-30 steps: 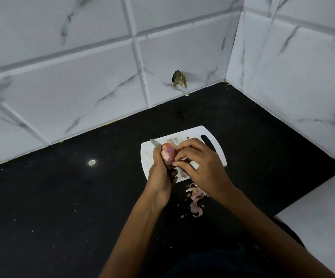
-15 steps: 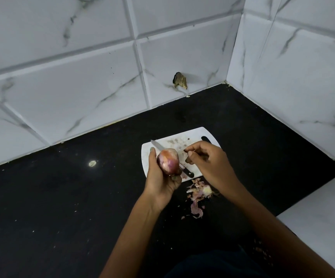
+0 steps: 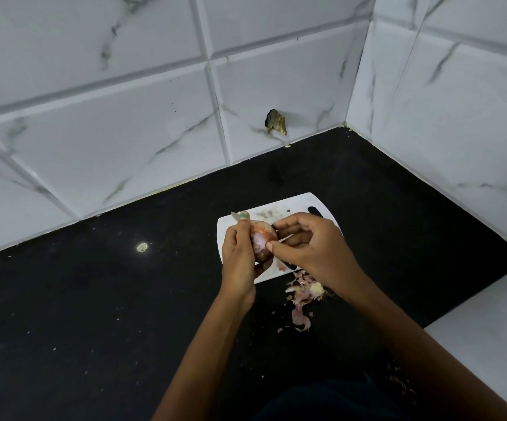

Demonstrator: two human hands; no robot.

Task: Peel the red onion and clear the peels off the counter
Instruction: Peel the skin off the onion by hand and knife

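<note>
The red onion (image 3: 262,243) is held above the white cutting board (image 3: 279,211), its long axis roughly upright with the partly peeled pale side facing the camera. The left hand (image 3: 240,259) grips it, fingers curled round. The right hand (image 3: 310,247), fingers curled, touches its skin, perhaps pinching a flap. Peels (image 3: 302,294) lie on the black counter (image 3: 94,299) just beside the board.

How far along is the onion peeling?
Partly done: loose peels already lie on the black counter. The left hand holds the red onion over the cutting board while the right hand picks at its skin. Finishing and clearing the peels remain.
</note>
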